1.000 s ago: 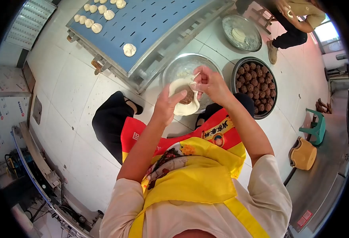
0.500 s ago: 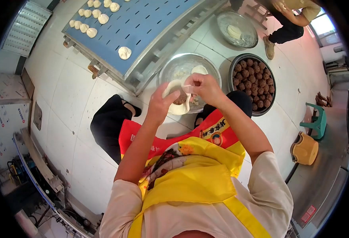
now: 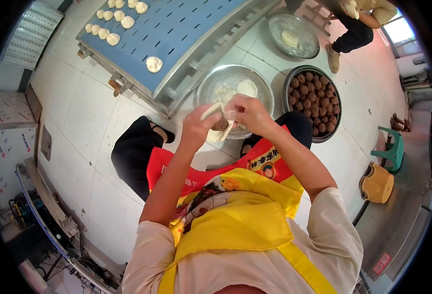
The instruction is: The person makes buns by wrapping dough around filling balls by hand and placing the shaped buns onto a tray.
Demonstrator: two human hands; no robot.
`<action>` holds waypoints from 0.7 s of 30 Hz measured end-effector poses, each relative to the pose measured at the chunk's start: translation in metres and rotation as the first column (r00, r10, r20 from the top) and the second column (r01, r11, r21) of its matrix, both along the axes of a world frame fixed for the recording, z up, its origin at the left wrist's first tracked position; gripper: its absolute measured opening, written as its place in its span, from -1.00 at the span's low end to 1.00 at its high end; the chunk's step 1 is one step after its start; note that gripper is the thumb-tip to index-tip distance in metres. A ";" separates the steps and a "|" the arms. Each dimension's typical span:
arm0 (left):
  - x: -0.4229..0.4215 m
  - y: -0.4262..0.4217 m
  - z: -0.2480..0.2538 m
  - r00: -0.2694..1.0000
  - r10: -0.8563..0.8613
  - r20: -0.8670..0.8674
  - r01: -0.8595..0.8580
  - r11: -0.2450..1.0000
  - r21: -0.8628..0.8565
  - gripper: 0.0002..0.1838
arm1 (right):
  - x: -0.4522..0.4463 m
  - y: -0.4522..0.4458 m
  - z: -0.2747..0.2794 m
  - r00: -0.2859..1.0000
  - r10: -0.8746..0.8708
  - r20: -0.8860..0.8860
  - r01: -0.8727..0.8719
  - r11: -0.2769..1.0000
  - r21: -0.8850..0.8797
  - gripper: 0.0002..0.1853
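A round dough wrapper (image 3: 218,133) with a brown filling ball (image 3: 220,123) in its middle is held up between my two hands. My left hand (image 3: 200,126) grips the wrapper from the left, its thumb resting on the filling. On the other side my right hand (image 3: 249,113) pinches the wrapper's rim, fingers pressed together on the dough. Below both hands sits a metal basin (image 3: 211,83) dusted with flour, with more wrappers (image 3: 247,88) in it. Right of it, a dark round tub (image 3: 288,81) is full of brown filling balls (image 3: 315,100).
A blue slotted tray table (image 3: 177,39) at upper left carries several shaped buns (image 3: 154,64). Another basin (image 3: 294,24) with stacked wrappers stands farther back. At upper right another person (image 3: 357,36) sits holding dough. Green (image 3: 391,149) and yellow stools (image 3: 377,183) are at right.
The wrapper's rim is drawn up more around the filling, and my right hand has shifted slightly left and down. The other person's hands have moved.
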State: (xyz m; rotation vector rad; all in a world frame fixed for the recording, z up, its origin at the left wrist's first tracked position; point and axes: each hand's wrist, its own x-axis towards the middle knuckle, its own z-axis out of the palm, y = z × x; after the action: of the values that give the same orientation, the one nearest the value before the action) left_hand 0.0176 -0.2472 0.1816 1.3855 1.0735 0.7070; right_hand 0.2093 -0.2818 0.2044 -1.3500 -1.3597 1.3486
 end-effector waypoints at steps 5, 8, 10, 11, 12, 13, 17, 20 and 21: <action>-0.007 0.012 0.000 0.985 -0.168 -0.048 0.170 0.984 0.053 -0.61 | 0.000 0.001 -0.006 0.999 0.017 0.051 -0.028 0.974 0.227 -0.92; -0.005 0.012 -0.010 0.989 -0.084 0.119 0.094 0.992 -0.079 -0.57 | 0.002 0.000 -0.006 0.997 -0.073 -0.002 0.073 0.997 0.002 -0.91; 0.000 0.006 -0.014 0.947 0.077 0.313 -0.005 0.974 -0.225 -0.56 | 0.001 0.003 -0.008 0.986 -0.161 -0.045 0.156 0.982 -0.104 -0.91; 0.006 -0.005 -0.017 0.899 0.163 0.406 -0.040 0.955 -0.294 -0.56 | -0.001 0.002 -0.012 0.979 -0.193 -0.059 0.186 0.977 -0.107 -0.91; 0.008 -0.013 -0.021 0.837 0.252 0.487 -0.065 0.928 -0.367 -0.55 | -0.003 0.001 -0.016 0.972 -0.224 -0.073 0.215 0.970 -0.114 -0.91; 0.007 -0.017 -0.025 0.871 0.232 0.434 -0.068 0.930 -0.360 -0.61 | -0.004 0.000 -0.019 0.982 -0.176 -0.073 0.165 0.977 -0.131 -0.91; -0.004 -0.015 -0.020 0.980 0.024 0.200 0.034 0.959 -0.280 -0.64 | -0.002 -0.005 -0.021 1.000 -0.017 -0.003 0.017 0.999 0.028 -0.91; -0.009 0.000 -0.006 0.982 -0.164 0.098 0.179 0.968 -0.175 -0.63 | -0.001 -0.006 -0.017 0.998 0.022 0.052 -0.028 0.991 0.130 -0.90; -0.009 0.005 -0.007 0.980 -0.173 0.096 0.188 0.966 -0.175 -0.61 | 0.000 -0.005 -0.016 0.998 0.024 0.062 -0.032 0.990 0.135 -0.89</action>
State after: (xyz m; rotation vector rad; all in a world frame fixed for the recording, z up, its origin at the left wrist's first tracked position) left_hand 0.0090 -0.2420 0.1747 1.2669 0.9124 0.5125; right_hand 0.2091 -0.2866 0.1886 -1.2938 -1.4885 1.2188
